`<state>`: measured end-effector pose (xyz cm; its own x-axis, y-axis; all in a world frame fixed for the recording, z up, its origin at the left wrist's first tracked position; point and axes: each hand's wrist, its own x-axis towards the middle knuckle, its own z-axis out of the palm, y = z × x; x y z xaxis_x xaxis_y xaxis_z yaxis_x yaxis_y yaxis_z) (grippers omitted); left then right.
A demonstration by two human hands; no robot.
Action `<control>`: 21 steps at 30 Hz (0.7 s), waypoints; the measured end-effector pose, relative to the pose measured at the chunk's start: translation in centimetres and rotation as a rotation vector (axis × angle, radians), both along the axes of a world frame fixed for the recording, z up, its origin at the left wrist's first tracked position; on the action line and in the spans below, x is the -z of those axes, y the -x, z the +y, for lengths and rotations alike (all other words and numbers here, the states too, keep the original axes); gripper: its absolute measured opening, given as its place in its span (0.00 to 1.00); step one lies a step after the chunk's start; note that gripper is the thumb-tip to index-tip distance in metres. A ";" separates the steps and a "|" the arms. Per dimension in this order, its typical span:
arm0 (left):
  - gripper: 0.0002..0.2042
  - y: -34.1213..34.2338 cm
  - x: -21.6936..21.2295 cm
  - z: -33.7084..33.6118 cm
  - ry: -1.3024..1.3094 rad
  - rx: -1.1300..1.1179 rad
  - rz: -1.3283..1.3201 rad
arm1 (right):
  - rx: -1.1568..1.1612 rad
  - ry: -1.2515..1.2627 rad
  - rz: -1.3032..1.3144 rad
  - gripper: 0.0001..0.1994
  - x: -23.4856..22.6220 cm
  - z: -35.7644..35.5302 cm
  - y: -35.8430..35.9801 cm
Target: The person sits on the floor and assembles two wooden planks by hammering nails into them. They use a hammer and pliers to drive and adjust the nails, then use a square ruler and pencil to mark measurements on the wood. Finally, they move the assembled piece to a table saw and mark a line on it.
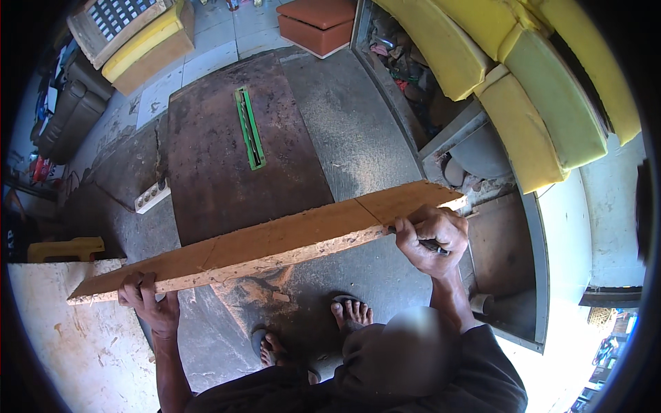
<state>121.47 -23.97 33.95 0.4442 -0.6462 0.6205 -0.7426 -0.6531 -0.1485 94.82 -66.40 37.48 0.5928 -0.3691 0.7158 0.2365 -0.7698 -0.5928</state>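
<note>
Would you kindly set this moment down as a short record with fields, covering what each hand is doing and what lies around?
Setting: workshop floor, seen from above
Left hand: grips the near edge of a long wooden plank at its left end
Right hand: rests on the plank near its right end, holding a dark pencil-like tool
Plank: held level, rough pale front edge, a line across it near the right hand
Beneath: dark brown board with a green case holding a long drill bit
Nearby: white power strip, yellow cushions
Feet: in sandals
</note>
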 end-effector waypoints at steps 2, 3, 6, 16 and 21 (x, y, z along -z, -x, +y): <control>0.22 0.0 0.1 0.1 0.001 -0.004 -0.002 | 0.008 0.014 -0.014 0.18 0.0 -0.1 -0.1; 0.22 -0.1 0.1 0.1 0.000 -0.008 -0.002 | 0.020 0.023 -0.019 0.19 -0.1 -0.1 -0.2; 0.22 -0.3 0.2 0.1 -0.006 -0.012 -0.004 | 0.043 0.030 -0.019 0.20 0.1 0.0 -0.4; 0.23 -0.5 -0.2 -0.2 -0.017 0.000 0.028 | 0.025 -0.004 -0.012 0.20 0.1 -0.3 -0.3; 0.22 -0.7 -0.2 -0.2 -0.018 -0.014 0.030 | 0.034 0.140 -0.015 0.19 -0.5 -0.3 -1.0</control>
